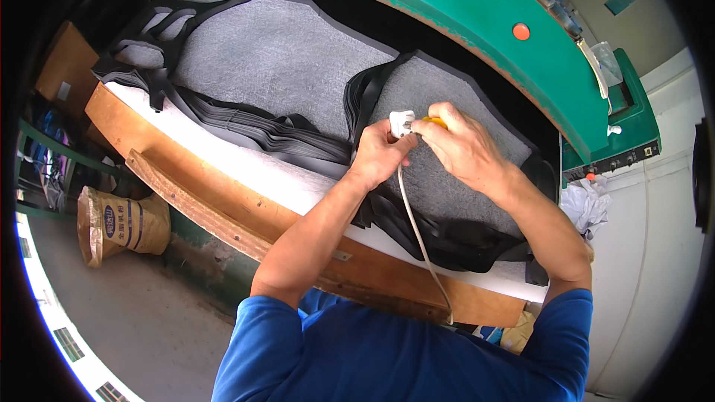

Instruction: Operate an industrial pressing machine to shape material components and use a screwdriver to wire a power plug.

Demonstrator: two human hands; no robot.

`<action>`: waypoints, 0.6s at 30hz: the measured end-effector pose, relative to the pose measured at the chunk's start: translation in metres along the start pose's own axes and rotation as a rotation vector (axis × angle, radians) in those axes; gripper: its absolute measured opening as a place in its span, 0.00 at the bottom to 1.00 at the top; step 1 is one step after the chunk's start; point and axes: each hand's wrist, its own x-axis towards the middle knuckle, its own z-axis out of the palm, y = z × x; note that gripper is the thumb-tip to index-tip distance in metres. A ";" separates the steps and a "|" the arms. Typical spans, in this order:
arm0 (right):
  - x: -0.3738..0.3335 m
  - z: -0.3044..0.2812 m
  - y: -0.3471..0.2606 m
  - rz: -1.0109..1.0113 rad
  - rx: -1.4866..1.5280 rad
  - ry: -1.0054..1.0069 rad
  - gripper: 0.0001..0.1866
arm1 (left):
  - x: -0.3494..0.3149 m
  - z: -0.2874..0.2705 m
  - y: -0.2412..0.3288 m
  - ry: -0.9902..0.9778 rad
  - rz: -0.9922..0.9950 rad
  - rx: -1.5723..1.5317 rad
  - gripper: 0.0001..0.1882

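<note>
Pinched between the thumb and fingers of my left hand (381,155) is a white power plug (401,120), with metal parts on its right side. A white cable (414,227) runs down from it, past the board edge toward my body. My right hand (465,145) is closed on a yellow-handled tool (434,122) that looks like a screwdriver. The fingers hide most of that tool, and its end meets the plug or lies close beside it. Both hands are above grey fibrous sheet material (439,89) framed by black cut strips.
A green machine beam (462,22) with a red-orange button (520,32) spans the far side. Black strips (275,130) lie stacked on a white board (216,141), edged by a wooden rail (246,212). A brown paper sack (123,227) stands at left. Crumpled white plastic (586,205) is at right.
</note>
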 end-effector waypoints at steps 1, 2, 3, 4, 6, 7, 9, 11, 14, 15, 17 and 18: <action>-0.001 0.000 -0.004 0.094 0.042 -0.002 0.13 | 0.002 -0.002 -0.005 -0.019 -0.038 0.002 0.08; -0.001 0.001 -0.009 0.089 0.043 -0.002 0.13 | 0.002 -0.001 -0.006 -0.014 -0.036 0.001 0.08; -0.001 0.003 -0.014 0.236 0.034 0.027 0.14 | 0.002 0.001 -0.006 -0.024 -0.034 -0.019 0.09; 0.001 0.004 -0.016 0.384 0.026 0.056 0.14 | 0.002 0.001 -0.006 -0.034 -0.032 -0.038 0.09; 0.005 0.000 -0.018 0.512 -0.019 -0.098 0.14 | 0.000 -0.003 -0.003 -0.088 -0.044 -0.036 0.11; 0.005 -0.001 -0.016 0.434 0.041 -0.118 0.14 | -0.001 -0.005 -0.003 -0.092 -0.064 -0.047 0.11; 0.007 -0.003 -0.006 0.356 0.097 -0.137 0.13 | -0.003 -0.001 0.007 -0.099 -0.089 -0.049 0.10; 0.012 -0.002 0.006 0.010 0.275 -0.023 0.12 | 0.000 -0.008 0.009 -0.148 -0.139 -0.129 0.11; 0.015 -0.005 -0.004 0.188 0.247 0.045 0.13 | -0.001 -0.011 0.013 -0.200 -0.194 -0.260 0.15; 0.015 -0.007 -0.008 0.187 0.247 0.045 0.13 | -0.001 -0.010 0.014 -0.181 -0.206 -0.333 0.17; 0.016 -0.011 -0.014 0.407 0.223 -0.161 0.15 | -0.002 -0.007 0.016 -0.159 -0.243 -0.386 0.22; 0.018 -0.013 -0.015 0.410 0.223 -0.161 0.15 | -0.002 -0.007 0.015 -0.160 -0.245 -0.387 0.22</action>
